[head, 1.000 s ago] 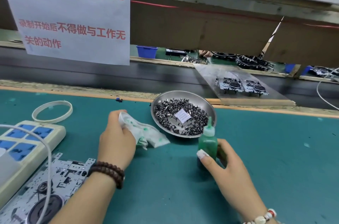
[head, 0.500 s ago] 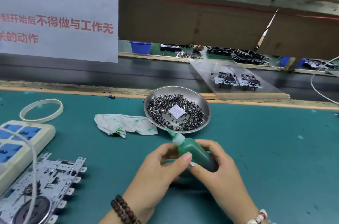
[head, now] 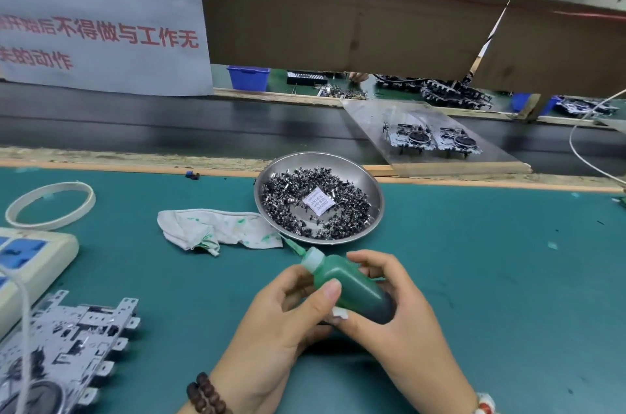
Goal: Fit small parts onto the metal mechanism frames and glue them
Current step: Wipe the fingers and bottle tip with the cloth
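Frames (head: 64, 356) lie at the near left of the table (head: 491, 278), partly under a power strip (head: 30, 264) and its cord, with nothing yet being fitted to them. Right of that, toward the middle, the rag (head: 216, 227) now lies let go on the mat, just left of the dish (head: 372, 183) of small parts (head: 291, 207); a second ago the left hand was holding it. That left hand (head: 288, 322) has since come across to the bottle (head: 345, 288), thumb and fingers pinching it near the neck. The bottle, standing upright a second ago, is now tipped over, nozzle pointing far-left toward the dish edge. The right hand (head: 396, 308) has kept its grip, curled round the dark lower end. So both grips are clamped on the bottle, held just above the table at near centre.

Wiping seems finished, and the glue is probably being readied or checked before use. The frames sit well to the left of the hands, so either the bottle or a frame must be brought over before any gluing.
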Action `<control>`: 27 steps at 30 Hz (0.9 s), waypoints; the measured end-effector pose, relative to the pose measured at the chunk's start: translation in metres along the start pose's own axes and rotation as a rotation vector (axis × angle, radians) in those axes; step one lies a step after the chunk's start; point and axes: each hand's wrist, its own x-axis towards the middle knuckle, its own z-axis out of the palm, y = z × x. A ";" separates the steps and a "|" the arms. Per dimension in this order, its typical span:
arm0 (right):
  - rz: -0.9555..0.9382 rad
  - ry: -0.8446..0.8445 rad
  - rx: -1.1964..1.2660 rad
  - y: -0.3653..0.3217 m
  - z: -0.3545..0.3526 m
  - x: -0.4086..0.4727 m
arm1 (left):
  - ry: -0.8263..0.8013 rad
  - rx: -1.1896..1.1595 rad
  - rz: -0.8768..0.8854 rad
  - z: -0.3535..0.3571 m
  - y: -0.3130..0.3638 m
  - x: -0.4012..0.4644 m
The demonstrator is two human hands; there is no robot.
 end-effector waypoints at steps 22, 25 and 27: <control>0.218 0.007 0.671 0.009 -0.008 0.006 | 0.401 1.046 0.553 -0.046 0.018 -0.067; 0.256 -0.014 0.707 0.007 -0.008 0.006 | 0.548 1.548 0.770 -0.075 0.031 -0.091; 0.260 -0.030 0.692 0.004 -0.005 0.006 | 0.659 1.712 0.674 -0.090 0.039 -0.103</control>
